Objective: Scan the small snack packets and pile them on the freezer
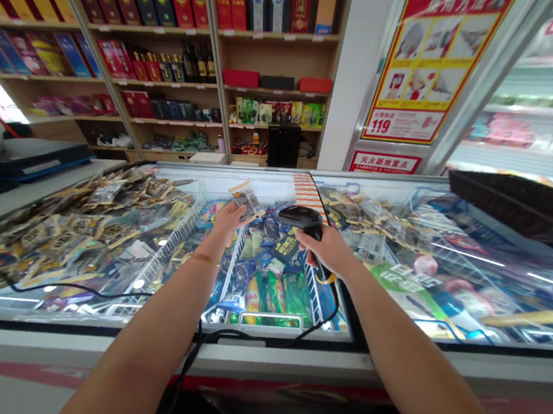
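Shelves (174,53): wall of boxed goods and bottles behind the freezer, well apart from both hands.
Poster (428,58): red and yellow notice on the pillar to the right of the shelves.
Freezer (259,349): long chest with glass lids; the middle section is open over wire baskets of wrapped ices.
Packets (73,222): flat snack packs heaped on the left glass lid, more on the right lid.
Cable (198,352): black lead running from the scanner down over the freezer's front rim.
Scanner (301,217): black handheld reader above the open section, head pointing left toward the pack.
Right hand (328,248): clenched round the scanner's grip.
Left hand (227,218): fingers pinching the lower edge of the pack, held up over the open baskets.
Pack (246,198): small striped packet, tilted, just beside the scanner's head.
Doing it well: judging by the angle, turn the pack so its code faces the scanner squarely, hold both steady, and keep the cable from snagging on the rim.
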`<state>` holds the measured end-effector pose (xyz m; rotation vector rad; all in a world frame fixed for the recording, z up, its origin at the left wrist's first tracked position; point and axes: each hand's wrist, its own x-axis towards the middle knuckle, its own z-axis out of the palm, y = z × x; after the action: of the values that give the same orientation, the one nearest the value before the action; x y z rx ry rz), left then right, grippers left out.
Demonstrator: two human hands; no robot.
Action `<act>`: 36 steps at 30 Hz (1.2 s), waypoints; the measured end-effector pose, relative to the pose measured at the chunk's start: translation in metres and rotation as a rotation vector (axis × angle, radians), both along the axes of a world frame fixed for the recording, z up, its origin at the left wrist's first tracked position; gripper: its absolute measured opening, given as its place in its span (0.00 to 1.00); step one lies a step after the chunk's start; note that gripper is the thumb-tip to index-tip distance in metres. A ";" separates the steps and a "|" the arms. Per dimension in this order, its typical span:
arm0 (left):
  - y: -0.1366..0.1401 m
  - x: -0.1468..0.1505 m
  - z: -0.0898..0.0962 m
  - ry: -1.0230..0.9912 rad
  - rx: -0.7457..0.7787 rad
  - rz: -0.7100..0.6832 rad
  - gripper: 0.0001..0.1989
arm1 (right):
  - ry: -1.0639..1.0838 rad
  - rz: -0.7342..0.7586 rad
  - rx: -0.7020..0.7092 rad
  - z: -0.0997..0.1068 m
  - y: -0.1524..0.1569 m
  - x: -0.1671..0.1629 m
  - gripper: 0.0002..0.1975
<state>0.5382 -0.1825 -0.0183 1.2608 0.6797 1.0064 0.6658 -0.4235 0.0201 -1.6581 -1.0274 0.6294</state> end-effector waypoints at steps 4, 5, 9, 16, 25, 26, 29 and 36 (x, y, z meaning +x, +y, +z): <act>-0.009 0.013 0.007 0.015 -0.121 -0.005 0.15 | 0.188 -0.057 0.049 0.013 -0.005 0.018 0.11; -0.013 0.020 0.010 0.014 -0.140 -0.032 0.16 | 0.235 -0.094 0.059 0.018 -0.009 0.025 0.10; -0.039 0.059 0.025 0.029 -0.139 -0.163 0.16 | 0.295 -0.248 0.109 0.039 -0.042 0.066 0.10; -0.110 0.168 0.048 0.110 -0.010 -0.450 0.17 | 0.266 -0.534 0.129 0.047 -0.129 0.143 0.10; -0.171 0.255 0.036 0.172 -0.116 -0.483 0.12 | 0.323 -0.592 0.180 0.033 -0.179 0.162 0.11; -0.172 0.258 0.035 0.165 -0.114 -0.476 0.14 | 0.322 -0.583 0.179 0.031 -0.178 0.162 0.11; -0.171 0.254 0.034 0.152 -0.097 -0.457 0.20 | 0.299 -0.546 0.155 0.027 -0.168 0.159 0.12; -0.113 0.188 0.027 0.226 0.063 -0.294 0.17 | 0.318 -0.441 0.134 0.026 -0.111 0.124 0.11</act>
<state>0.7265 -0.2960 0.0090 1.4953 0.6155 0.6535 0.7893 -0.5341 0.0459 -1.5381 -0.4445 0.4948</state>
